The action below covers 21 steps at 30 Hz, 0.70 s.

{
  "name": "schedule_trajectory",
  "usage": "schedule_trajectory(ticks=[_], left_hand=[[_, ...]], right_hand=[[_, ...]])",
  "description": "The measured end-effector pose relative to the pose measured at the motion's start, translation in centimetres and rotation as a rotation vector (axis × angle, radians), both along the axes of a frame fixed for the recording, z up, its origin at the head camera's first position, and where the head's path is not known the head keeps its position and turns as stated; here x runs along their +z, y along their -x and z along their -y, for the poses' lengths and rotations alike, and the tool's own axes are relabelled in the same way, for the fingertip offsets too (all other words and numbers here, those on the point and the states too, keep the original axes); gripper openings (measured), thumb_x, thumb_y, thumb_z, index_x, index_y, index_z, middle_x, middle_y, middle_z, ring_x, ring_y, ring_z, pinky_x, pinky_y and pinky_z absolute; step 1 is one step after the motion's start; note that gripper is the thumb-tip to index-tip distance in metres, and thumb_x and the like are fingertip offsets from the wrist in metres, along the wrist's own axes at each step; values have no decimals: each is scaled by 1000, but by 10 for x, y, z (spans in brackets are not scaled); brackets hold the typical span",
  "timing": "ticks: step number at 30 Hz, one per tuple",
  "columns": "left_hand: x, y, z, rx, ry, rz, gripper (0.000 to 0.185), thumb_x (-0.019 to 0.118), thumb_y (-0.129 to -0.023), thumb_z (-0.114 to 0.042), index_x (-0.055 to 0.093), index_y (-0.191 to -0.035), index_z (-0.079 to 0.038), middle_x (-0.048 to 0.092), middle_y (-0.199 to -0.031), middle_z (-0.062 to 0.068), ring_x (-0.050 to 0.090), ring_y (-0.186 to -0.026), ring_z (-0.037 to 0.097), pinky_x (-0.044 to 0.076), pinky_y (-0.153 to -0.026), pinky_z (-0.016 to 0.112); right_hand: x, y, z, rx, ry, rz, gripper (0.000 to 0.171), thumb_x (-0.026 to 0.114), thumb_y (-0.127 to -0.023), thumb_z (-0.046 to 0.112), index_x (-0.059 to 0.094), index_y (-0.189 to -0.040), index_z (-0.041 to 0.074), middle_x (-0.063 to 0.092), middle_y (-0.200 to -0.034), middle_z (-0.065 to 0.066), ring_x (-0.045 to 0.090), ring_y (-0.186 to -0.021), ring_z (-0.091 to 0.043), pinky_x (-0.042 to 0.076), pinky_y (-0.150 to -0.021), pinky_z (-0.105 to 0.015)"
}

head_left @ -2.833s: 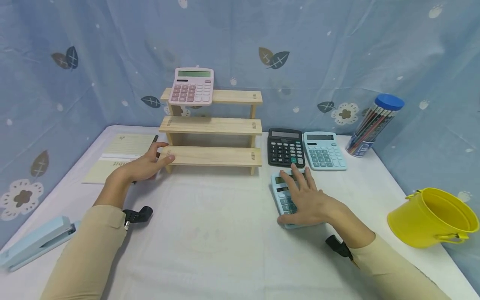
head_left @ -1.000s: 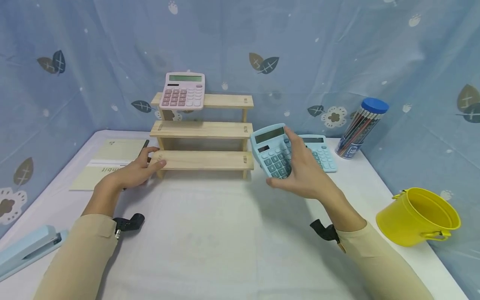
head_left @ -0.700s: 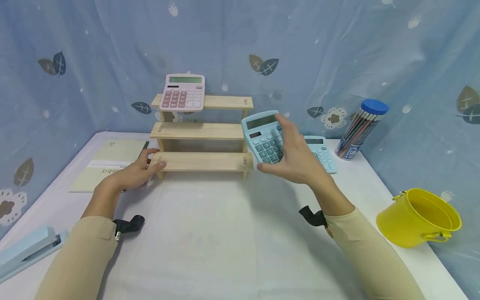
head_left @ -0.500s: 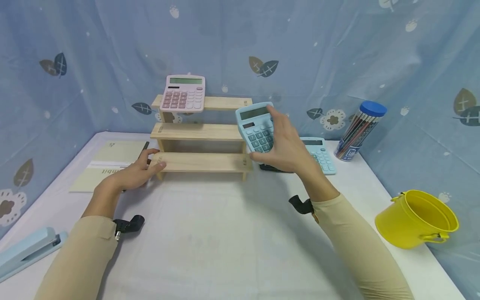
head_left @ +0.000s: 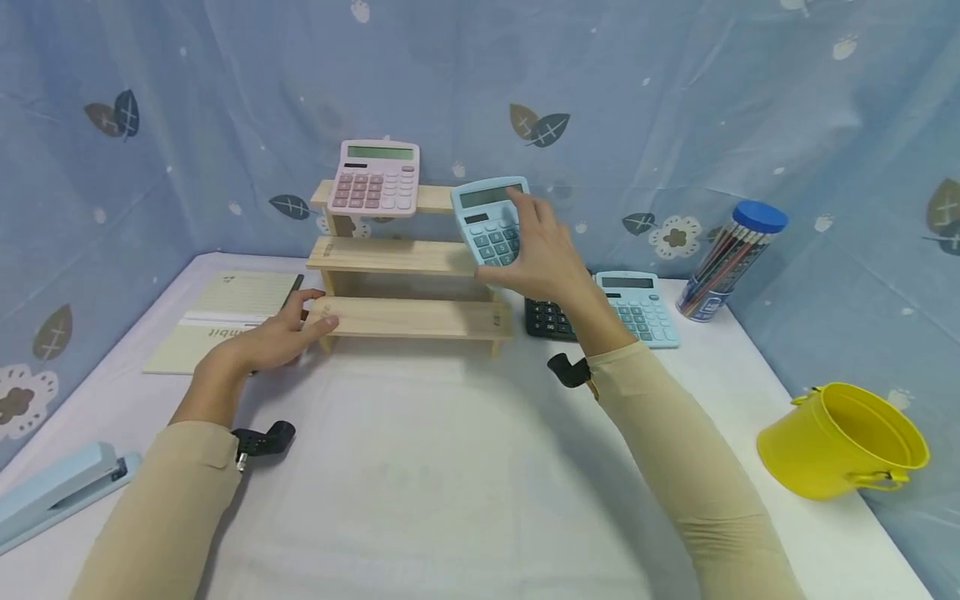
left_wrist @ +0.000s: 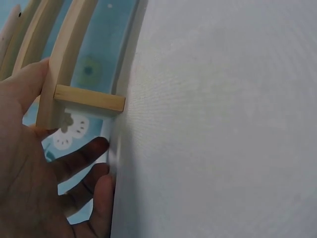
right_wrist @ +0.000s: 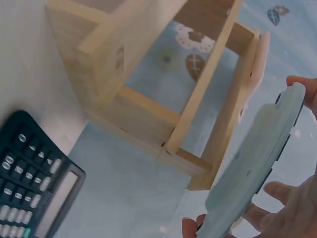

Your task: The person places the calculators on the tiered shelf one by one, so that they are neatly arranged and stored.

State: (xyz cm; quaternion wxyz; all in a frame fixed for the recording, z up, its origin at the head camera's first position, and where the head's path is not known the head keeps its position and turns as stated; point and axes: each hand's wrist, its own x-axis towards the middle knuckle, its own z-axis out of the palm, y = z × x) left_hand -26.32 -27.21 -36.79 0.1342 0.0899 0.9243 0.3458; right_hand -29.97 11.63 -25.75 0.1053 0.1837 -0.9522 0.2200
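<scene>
My right hand (head_left: 546, 260) holds a light blue calculator (head_left: 489, 223) by its edges, keys facing me, tilted in the air before the right part of the three-step wooden shelf (head_left: 412, 318). In the right wrist view the back of that calculator (right_wrist: 252, 153) shows, with fingertips at both ends. At the shelf's lowest step, my left hand (head_left: 262, 346) grips the left end, thumb on top. The left wrist view shows this thumb on the board (left_wrist: 64, 59) and the other fingers spread below. A pink calculator (head_left: 375, 179) leans on the left of the top step.
Right of the shelf lie a black calculator (head_left: 546, 321), partly behind my right arm, and a second light blue calculator (head_left: 641, 310). Beyond stand a tub of pencils (head_left: 731, 262) and a yellow bucket (head_left: 810, 442). A notebook (head_left: 217, 325) and a light blue stapler (head_left: 67, 492) lie at left.
My right hand has picked the light blue calculator up off the table and carried it up and left to the shelf's upper steps. The left hand keeps its grip on the lowest step.
</scene>
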Motion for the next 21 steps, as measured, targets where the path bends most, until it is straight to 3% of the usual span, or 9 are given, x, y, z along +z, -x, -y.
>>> schedule_trajectory(ticks=[6, 12, 17, 21], left_hand=[[2, 0, 0, 10, 26, 28, 89, 40, -104, -65, -3, -162, -14, 31, -153, 39, 37, -138, 56, 31, -106, 71], [3, -2, -2, 6, 42, 23, 89, 39, -103, -67, -3, -162, -14, 31, -154, 39, 34, -141, 57, 29, -108, 72], [3, -2, -3, 18, 46, 21, 89, 38, -103, -68, -2, -162, -15, 30, -156, 39, 32, -142, 58, 27, -109, 73], [2, -2, -3, 17, 46, 24, 88, 38, -103, -67, -2, -162, -15, 29, -156, 39, 32, -141, 59, 29, -108, 73]], right_hand=[[14, 12, 15, -55, -5, 20, 105, 74, -73, 53, 23, -162, 28, 30, -161, -9, 44, -124, -38, 43, -98, -52], [24, 22, 29, -99, 18, 59, 99, 73, -76, 55, 29, -161, 27, 29, -164, -7, 42, -130, -35, 43, -100, -49], [32, 27, 45, -148, -7, 109, 92, 69, -77, 62, 36, -157, 30, 24, -166, 0, 40, -131, -32, 45, -97, -46], [35, 31, 56, -193, -34, 133, 91, 68, -77, 65, 38, -156, 30, 25, -165, 2, 39, -133, -32, 42, -102, -48]])
